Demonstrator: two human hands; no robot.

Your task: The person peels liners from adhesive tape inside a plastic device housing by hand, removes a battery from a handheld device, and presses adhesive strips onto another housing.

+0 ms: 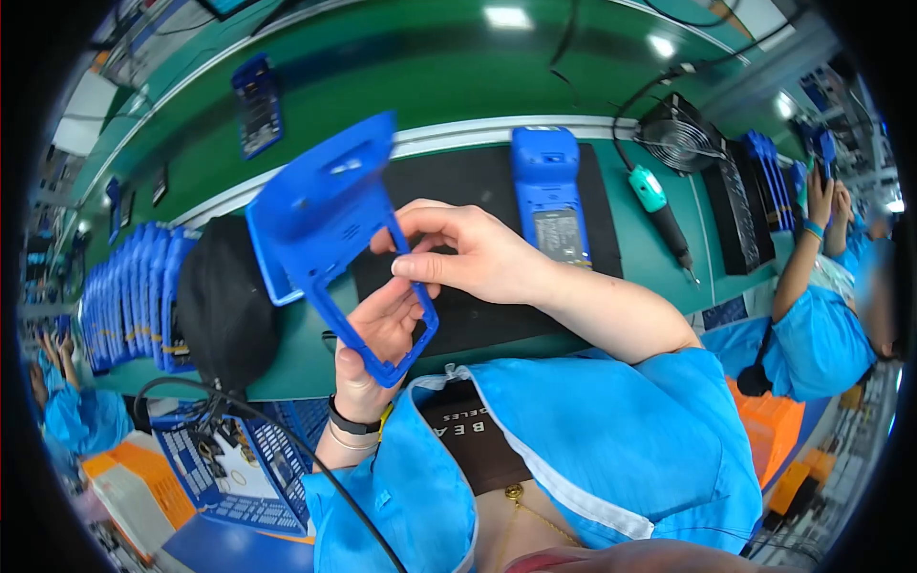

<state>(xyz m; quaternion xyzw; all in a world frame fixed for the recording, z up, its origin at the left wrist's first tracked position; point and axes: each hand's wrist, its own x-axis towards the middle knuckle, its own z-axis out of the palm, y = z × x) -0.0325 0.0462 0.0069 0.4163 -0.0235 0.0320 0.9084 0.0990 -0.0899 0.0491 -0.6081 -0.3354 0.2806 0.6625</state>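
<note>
A blue plastic device housing (330,205) with a large rectangular opening is held up, tilted, above the workbench. My left hand (377,329), with a dark band on its wrist, is closed around the lower frame, its fingers partly behind the bars. My right hand (473,250) pinches the right-hand bar between thumb and fingers. Beyond my right hand, a blue handheld device (546,186) lies on the black mat (478,191), its lower part showing a silvery panel.
A green-and-black electric screwdriver (659,205) lies right of the mat near a fan (678,134). Several blue housings (138,296) stand in a row at left beside a black cloth-like object (229,296). Another device (258,105) lies on the green surface behind. A co-worker (826,315) is at right.
</note>
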